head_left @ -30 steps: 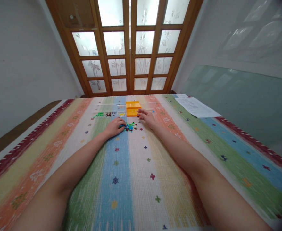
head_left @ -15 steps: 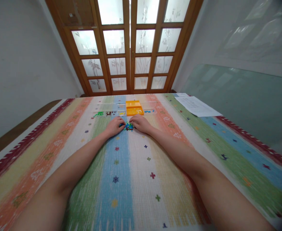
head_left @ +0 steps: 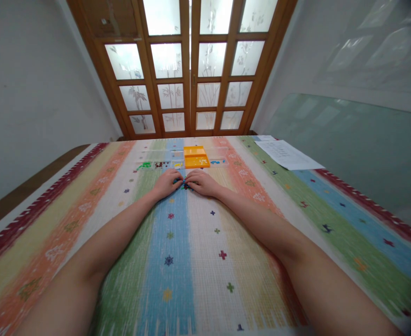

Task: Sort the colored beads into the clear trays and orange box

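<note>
A small pile of blue, green and dark red pieces (head_left: 186, 185) lies on the tablecloth, mostly covered by my fingers. My left hand (head_left: 168, 183) rests at the pile's left side, its fingers curled and closed, with a bit of blue by the fingertips. From the right, my right hand (head_left: 203, 182) reaches over the pile, fingers pressed together and almost meeting the left fingertips. Whatever either hand pinches is too small to make out. Just beyond my hands stands an open orange box (head_left: 196, 162) with small pale pieces inside.
Clear plastic trays flank the box, holding green pieces (head_left: 145, 165), dark red pieces (head_left: 159, 164), yellow pieces (head_left: 178, 165) and blue pieces (head_left: 217, 162). A printed paper sheet (head_left: 287, 155) lies at the right on the striped tablecloth (head_left: 205, 261). Wooden glass doors (head_left: 190, 88) stand behind.
My right hand has moved left and over the pile, bringing its fingertips close to the left hand and hiding more pieces. My left hand has barely shifted.
</note>
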The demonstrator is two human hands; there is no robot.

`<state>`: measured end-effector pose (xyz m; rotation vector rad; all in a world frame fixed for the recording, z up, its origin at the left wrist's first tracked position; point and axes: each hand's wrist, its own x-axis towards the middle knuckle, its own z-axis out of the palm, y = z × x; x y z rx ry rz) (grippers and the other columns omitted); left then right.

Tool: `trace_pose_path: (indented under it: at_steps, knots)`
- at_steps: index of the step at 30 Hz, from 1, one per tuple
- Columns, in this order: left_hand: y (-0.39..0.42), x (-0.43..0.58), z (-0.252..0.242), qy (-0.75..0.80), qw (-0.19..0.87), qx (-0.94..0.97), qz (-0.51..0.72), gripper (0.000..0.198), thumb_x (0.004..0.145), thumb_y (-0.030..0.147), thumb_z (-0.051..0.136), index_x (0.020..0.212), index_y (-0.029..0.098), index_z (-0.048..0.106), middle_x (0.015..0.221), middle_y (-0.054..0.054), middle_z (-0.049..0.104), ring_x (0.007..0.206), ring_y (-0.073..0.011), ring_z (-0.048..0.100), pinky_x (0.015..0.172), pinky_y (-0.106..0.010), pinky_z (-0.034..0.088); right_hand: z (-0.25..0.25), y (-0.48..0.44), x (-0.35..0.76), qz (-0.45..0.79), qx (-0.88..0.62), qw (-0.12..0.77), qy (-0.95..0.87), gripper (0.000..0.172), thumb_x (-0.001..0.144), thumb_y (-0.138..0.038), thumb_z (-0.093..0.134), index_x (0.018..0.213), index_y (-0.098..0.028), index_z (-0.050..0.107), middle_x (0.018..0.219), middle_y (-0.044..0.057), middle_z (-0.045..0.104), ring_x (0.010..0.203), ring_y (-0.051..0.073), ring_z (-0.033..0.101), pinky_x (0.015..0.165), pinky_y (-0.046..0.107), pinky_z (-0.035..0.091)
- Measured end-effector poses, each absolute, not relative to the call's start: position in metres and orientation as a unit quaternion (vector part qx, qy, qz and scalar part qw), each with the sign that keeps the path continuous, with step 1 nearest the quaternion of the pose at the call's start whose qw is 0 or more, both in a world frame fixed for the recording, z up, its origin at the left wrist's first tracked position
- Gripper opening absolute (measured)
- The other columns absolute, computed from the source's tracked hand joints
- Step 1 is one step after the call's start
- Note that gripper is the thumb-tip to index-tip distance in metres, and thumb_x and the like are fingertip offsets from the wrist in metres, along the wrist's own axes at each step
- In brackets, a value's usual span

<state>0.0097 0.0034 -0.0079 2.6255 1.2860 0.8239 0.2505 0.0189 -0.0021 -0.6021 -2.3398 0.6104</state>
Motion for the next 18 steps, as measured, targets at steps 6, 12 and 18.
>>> trace_pose_path:
  at_steps: [6,12,18]
  knots:
    - [0.002,0.01,-0.006,0.431,0.057,0.856,0.28,0.014,0.095,0.027,0.063,0.1,0.023,0.075,0.101,-0.006,0.071,0.104,-0.0249,0.064,0.098,-0.042,0.05,-0.005,0.023,0.253,0.211,-0.272,0.325,-0.881,0.02,0.096,-0.03,0.062,0.099,-0.028,0.082,0.107,0.006,0.078,0.106,0.025,0.068,0.104,0.043,0.049]
    - [0.0,0.01,-0.004,0.416,0.058,0.866,0.272,0.014,0.094,0.026,0.061,0.094,0.023,0.075,0.103,-0.006,0.07,0.104,-0.0239,0.064,0.098,-0.041,0.05,-0.01,0.048,0.276,0.156,-0.39,0.436,-0.796,0.024,0.098,-0.033,0.057,0.097,-0.024,0.079,0.108,0.009,0.077,0.104,0.026,0.067,0.101,0.042,0.048]
    - [-0.001,0.01,-0.003,0.395,0.065,0.878,0.262,0.014,0.092,0.023,0.06,0.095,0.024,0.073,0.105,-0.006,0.07,0.107,-0.0244,0.063,0.1,-0.042,0.05,-0.018,0.078,0.31,0.114,-0.513,0.508,-0.683,0.027,0.096,-0.035,0.054,0.098,-0.022,0.077,0.108,0.011,0.075,0.105,0.029,0.065,0.102,0.046,0.048]
